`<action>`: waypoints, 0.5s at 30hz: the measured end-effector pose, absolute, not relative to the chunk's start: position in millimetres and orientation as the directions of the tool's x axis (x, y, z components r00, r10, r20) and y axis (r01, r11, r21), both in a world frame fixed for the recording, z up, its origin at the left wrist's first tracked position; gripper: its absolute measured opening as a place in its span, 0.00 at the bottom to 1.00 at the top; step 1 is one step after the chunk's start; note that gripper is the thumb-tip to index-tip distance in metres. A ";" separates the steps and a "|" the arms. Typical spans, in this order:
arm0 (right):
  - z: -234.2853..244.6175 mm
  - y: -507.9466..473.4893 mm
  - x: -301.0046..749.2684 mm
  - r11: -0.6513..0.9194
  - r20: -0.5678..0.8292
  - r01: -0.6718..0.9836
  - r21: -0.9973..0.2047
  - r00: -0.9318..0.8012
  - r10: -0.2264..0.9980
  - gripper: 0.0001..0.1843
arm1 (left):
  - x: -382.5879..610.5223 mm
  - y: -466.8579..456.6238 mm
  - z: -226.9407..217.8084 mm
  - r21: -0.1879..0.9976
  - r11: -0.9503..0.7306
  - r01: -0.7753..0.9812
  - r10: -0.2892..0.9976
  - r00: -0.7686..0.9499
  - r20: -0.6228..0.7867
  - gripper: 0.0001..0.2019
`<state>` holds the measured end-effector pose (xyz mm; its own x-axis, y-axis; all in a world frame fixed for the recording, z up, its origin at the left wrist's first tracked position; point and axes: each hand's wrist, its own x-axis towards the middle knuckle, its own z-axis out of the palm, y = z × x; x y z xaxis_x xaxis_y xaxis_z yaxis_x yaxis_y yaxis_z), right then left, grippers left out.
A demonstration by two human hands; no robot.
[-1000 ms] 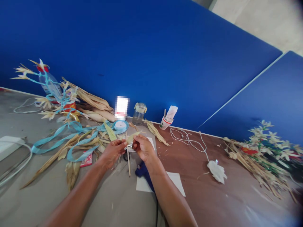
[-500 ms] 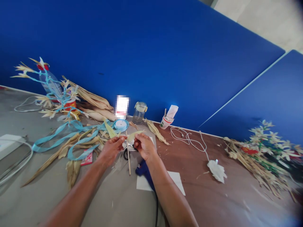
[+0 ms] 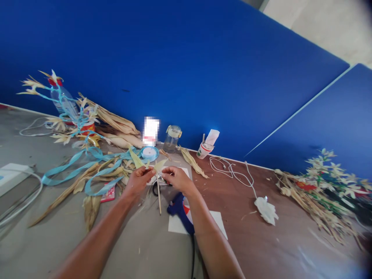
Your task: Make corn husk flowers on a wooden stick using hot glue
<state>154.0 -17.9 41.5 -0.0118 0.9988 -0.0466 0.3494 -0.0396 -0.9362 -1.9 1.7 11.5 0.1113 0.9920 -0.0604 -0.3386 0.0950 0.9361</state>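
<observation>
My left hand (image 3: 139,180) is closed in a pinch on a pale corn husk strip (image 3: 159,166), whose free end points up and right. Close beside it on the right, my right hand (image 3: 178,179) has thumb and forefinger drawn together; what lies between them is too small to make out. Below the fingertips a thin wooden stick (image 3: 159,199) slants down toward me. Black scissors handles (image 3: 155,189) show partly behind it. A blue glue gun (image 3: 178,209) lies by my right forearm on a white sheet (image 3: 220,224), partly covered by the arm.
Blue ribbon (image 3: 62,174) and dry husks (image 3: 91,211) spread at left, near a ribbon spool (image 3: 149,153). Behind stand a clear jar (image 3: 171,140) and a paper cup (image 3: 204,150). A white cable (image 3: 231,170) and husk flowers (image 3: 328,166) lie right. A blue partition (image 3: 186,69) rises behind.
My right fingers have moved slightly left along the husk strip, whose free end now points more upward. My right forearm has shifted right, uncovering more of the glue gun.
</observation>
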 end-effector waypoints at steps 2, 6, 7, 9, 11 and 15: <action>41.4 -18.6 159.4 0.005 0.017 0.635 -0.773 0.013 1.000 0.06 | -1.1 0.4 14.4 0.934 0.074 -0.348 0.996 0.076 -0.050 0.11; 43.5 -24.3 158.4 -0.022 -0.022 0.908 -0.419 0.013 1.000 0.13 | 0.3 -1.8 19.6 0.940 0.054 -0.336 0.998 0.042 -0.042 0.12; 43.9 -26.1 156.4 -0.022 -0.049 0.932 -0.361 0.004 0.999 0.14 | 0.0 -1.4 19.0 0.946 0.050 -0.319 0.998 0.039 -0.040 0.12; 43.7 -28.8 152.3 -0.009 -0.094 0.963 -0.270 -0.017 0.995 0.16 | -1.4 0.6 15.0 0.960 0.039 -0.277 0.999 0.032 -0.031 0.13; 42.2 -30.2 149.2 0.011 -0.120 0.978 -0.210 -0.037 0.992 0.16 | -3.6 3.4 9.1 0.972 0.011 -0.235 1.000 0.016 -0.008 0.13; 39.4 -29.8 146.0 0.057 -0.113 0.983 -0.172 -0.077 0.991 0.15 | -7.1 7.8 0.1 0.977 -0.021 -0.211 1.000 -0.014 0.018 0.14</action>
<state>146.0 -29.8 39.4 -0.0772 0.9906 -0.1127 0.9835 0.0571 -0.1718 -7.1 7.8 0.1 -0.0137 0.9997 0.0181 -0.2112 -0.0206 0.9772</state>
